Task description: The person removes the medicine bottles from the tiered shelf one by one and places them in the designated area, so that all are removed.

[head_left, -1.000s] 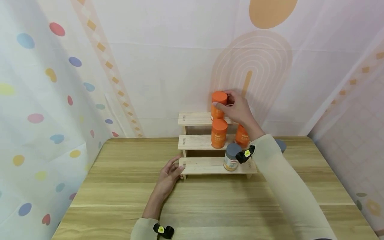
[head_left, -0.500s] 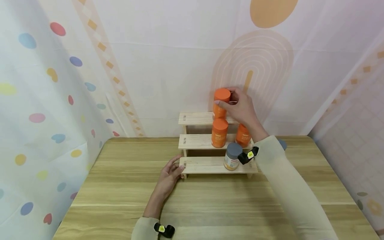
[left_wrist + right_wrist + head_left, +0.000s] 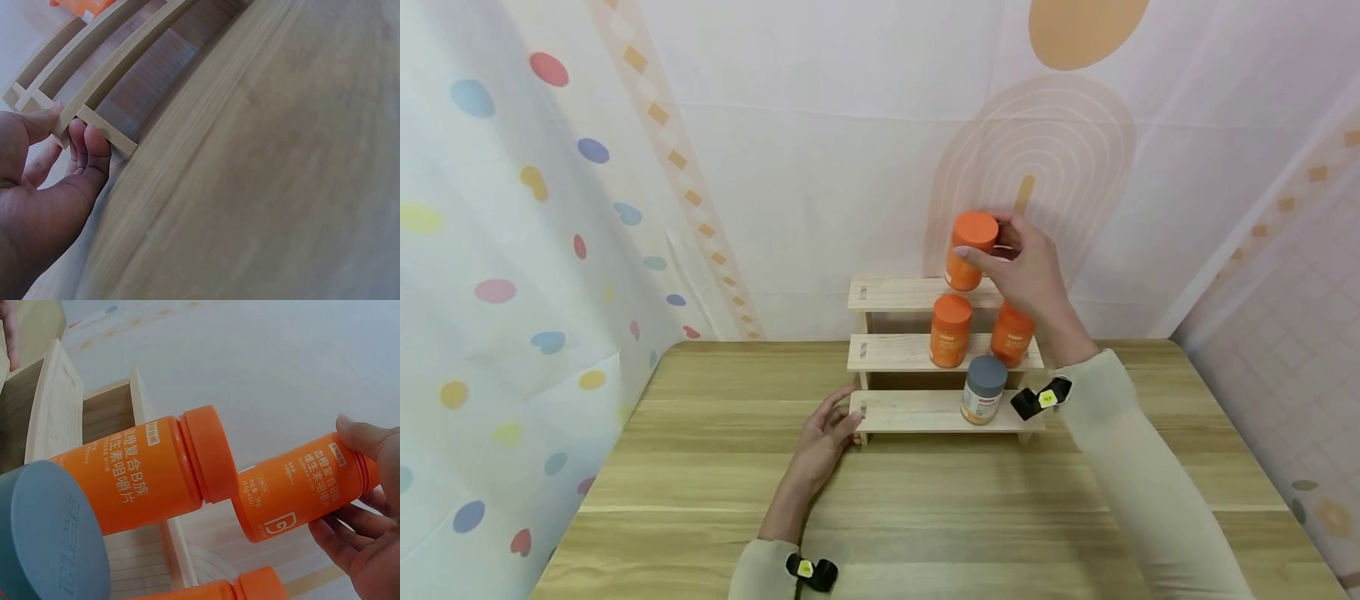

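One orange jar point(image 3: 973, 240) is pinched by the right hand point(image 3: 1030, 265) while the left hand point(image 3: 822, 440) grips the stepped wooden shelf point(image 3: 910, 412).

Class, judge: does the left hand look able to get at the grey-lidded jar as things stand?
Probably yes: nothing stands between the left hand and the grey-lidded jar, though the hand would first have to let go of the lowest shelf.

A rack point(image 3: 895, 293) stands on the table point(image 3: 700, 467) before a curtain point(image 3: 812, 183). Its bottom step point(image 3: 917, 411) bears the front jar point(image 3: 982, 390), its middle step point(image 3: 891, 353) a left jar point(image 3: 951, 332) and a right jar point(image 3: 1012, 337); a held jar point(image 3: 970, 260) is behind them.
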{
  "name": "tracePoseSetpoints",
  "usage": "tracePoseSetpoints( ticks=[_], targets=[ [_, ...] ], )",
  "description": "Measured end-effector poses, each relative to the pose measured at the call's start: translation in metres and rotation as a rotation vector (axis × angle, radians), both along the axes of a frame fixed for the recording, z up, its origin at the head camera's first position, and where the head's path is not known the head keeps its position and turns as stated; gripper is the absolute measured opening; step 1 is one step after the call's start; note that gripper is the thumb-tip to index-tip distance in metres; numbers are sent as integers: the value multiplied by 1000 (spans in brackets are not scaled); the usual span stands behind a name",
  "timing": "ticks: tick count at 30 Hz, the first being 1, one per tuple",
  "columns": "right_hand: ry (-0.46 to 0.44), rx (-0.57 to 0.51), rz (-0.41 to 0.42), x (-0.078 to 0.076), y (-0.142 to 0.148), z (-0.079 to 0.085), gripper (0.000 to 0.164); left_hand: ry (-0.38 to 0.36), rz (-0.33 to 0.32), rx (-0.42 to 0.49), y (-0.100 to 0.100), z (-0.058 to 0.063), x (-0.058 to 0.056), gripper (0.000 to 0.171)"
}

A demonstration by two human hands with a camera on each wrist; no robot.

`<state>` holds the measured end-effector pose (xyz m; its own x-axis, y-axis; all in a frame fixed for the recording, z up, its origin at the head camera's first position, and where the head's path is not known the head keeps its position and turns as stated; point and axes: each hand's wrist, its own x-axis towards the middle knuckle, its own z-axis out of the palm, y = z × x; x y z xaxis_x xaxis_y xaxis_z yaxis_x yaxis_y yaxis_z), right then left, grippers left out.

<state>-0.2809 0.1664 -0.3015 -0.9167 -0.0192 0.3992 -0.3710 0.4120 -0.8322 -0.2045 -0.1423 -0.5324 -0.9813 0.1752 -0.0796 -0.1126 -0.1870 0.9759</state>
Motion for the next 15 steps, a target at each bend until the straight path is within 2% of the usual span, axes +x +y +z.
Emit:
tracePoseSetpoints(
  ticks=[7, 15],
  targets=[
    [2, 17, -35, 10, 10, 9, 60, -3, 2, 16, 1, 0, -1, 55],
    [46, 3, -66, 22, 20, 10, 61, -5, 15, 10, 1, 0, 0, 54]
  ],
)
